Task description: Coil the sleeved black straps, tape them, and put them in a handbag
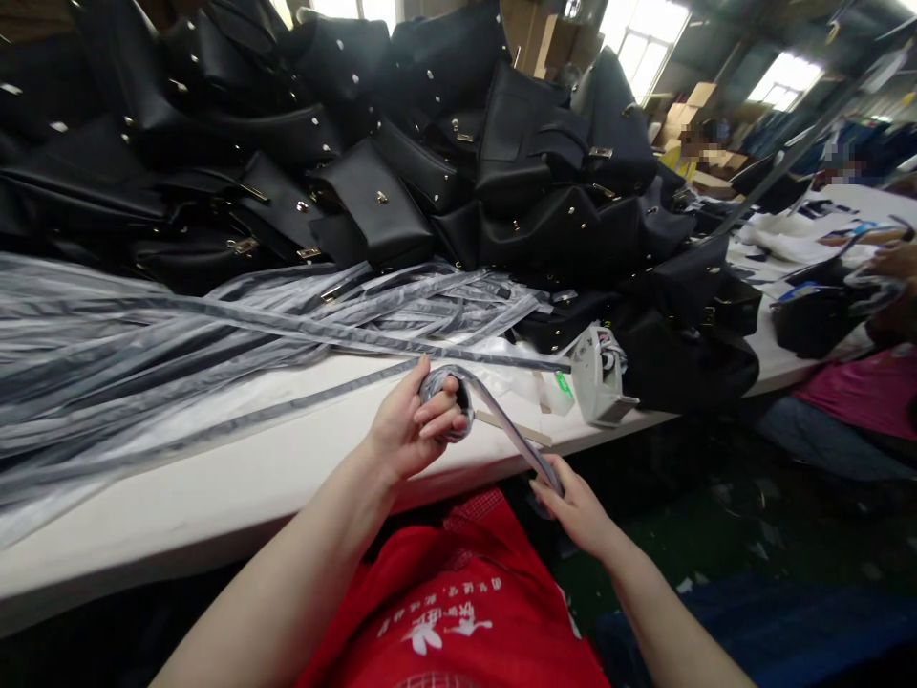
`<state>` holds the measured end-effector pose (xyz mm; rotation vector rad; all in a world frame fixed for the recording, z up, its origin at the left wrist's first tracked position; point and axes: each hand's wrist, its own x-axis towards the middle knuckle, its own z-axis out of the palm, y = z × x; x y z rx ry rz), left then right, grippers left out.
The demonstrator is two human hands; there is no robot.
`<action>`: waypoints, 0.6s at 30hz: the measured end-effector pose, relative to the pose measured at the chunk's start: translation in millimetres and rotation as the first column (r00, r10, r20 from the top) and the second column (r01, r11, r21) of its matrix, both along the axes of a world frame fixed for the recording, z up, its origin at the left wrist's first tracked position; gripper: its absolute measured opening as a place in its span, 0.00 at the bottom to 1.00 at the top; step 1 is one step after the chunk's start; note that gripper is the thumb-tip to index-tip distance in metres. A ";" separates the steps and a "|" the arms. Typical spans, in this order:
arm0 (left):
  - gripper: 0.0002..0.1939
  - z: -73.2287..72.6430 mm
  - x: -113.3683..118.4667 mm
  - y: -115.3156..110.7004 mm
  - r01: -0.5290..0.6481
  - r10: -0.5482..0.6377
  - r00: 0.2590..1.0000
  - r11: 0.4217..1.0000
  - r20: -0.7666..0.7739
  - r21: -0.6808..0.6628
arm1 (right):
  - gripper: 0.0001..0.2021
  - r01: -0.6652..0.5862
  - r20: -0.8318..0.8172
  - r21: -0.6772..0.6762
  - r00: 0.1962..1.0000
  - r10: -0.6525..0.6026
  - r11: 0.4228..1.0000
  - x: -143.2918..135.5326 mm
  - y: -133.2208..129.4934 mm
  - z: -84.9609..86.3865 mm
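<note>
A dark strap in clear plastic wrap (507, 420) is partly wound into a coil (458, 390). The fingers of my left hand (422, 420) are curled round that coil over the table's front edge. Lower and to the right, my right hand (565, 497) pinches the strap's other end, and the stretch between the hands slopes down. Many more plastic-wrapped straps (179, 354) lie in long rows on the white table (287, 483). Just right of the coil stands a white tape dispenser (596, 373).
Black bags with gold-coloured clasps (379, 191) are piled high behind the straps. At the right sits a person in a pink top (870, 392). Cardboard boxes (698, 105) stand farther back. The table's front edge runs just beyond the red apron (458, 592).
</note>
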<state>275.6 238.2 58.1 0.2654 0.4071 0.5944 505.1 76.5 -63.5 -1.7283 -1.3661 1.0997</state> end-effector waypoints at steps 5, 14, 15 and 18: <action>0.33 -2.3 -5.0 1.1 -0.078 0.078 0.997 0.997 -0.017 0.006 | 0.23 -0.262 -0.100 -0.044 0.961 0.256 0.964 10.6 4.2 16.6; 0.30 -30.2 6.4 10.8 -0.523 0.660 0.738 0.691 -0.139 0.499 | 0.23 -0.600 -0.373 -0.139 0.769 0.519 0.788 -29.2 -3.0 37.2; 0.30 -39.6 7.4 9.7 -0.466 0.731 0.664 0.569 -0.158 0.678 | 0.23 -0.591 -0.421 -0.122 0.758 0.498 0.797 -32.0 -5.8 38.6; 0.32 -68.0 8.1 -3.8 0.146 0.749 0.609 0.216 -0.260 0.965 | 0.23 -0.453 -0.557 -0.014 0.744 0.370 0.891 -23.5 -9.9 44.4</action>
